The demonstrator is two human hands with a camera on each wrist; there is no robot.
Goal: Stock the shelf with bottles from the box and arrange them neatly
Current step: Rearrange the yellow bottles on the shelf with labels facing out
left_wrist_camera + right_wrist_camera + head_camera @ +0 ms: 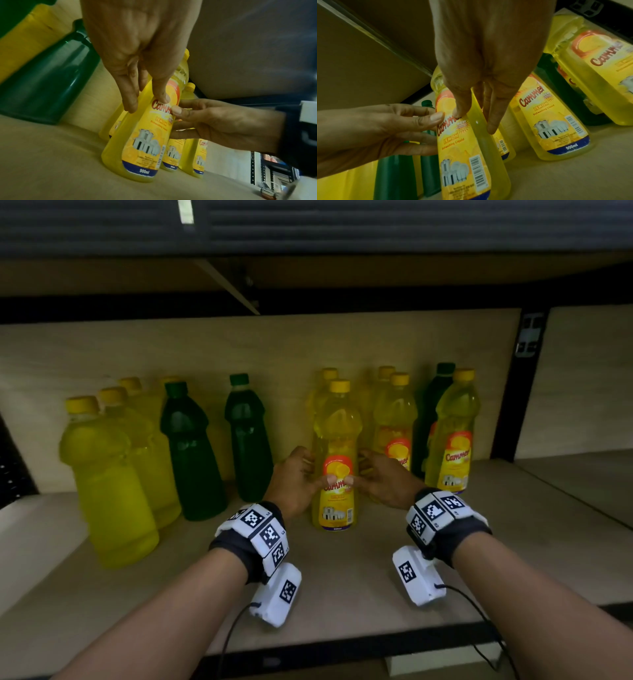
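Observation:
A yellow dishwashing-liquid bottle (337, 508) with an orange and yellow label stands upright on the wooden shelf (359, 594), in front of the other bottles. Both my hands hold it at label height. My left hand (317, 469) has its thumb on the label's front and its fingers along the bottle's left side. My right hand (358, 470) mirrors it on the right side. The left wrist view shows the bottle (137, 155) with my left hand (146, 104) pinching it. In the right wrist view the bottle (462, 162) sits under my right hand (475, 121). No box is in view.
Unlabelled yellow bottles (106, 484) stand at the left, with two green bottles (191, 453) (248, 440) beside them. Labelled yellow bottles (394, 419) (452, 436) and a green one (431, 412) stand at the right. A black post (513, 392) bounds the bay. Another shelf board hangs low overhead.

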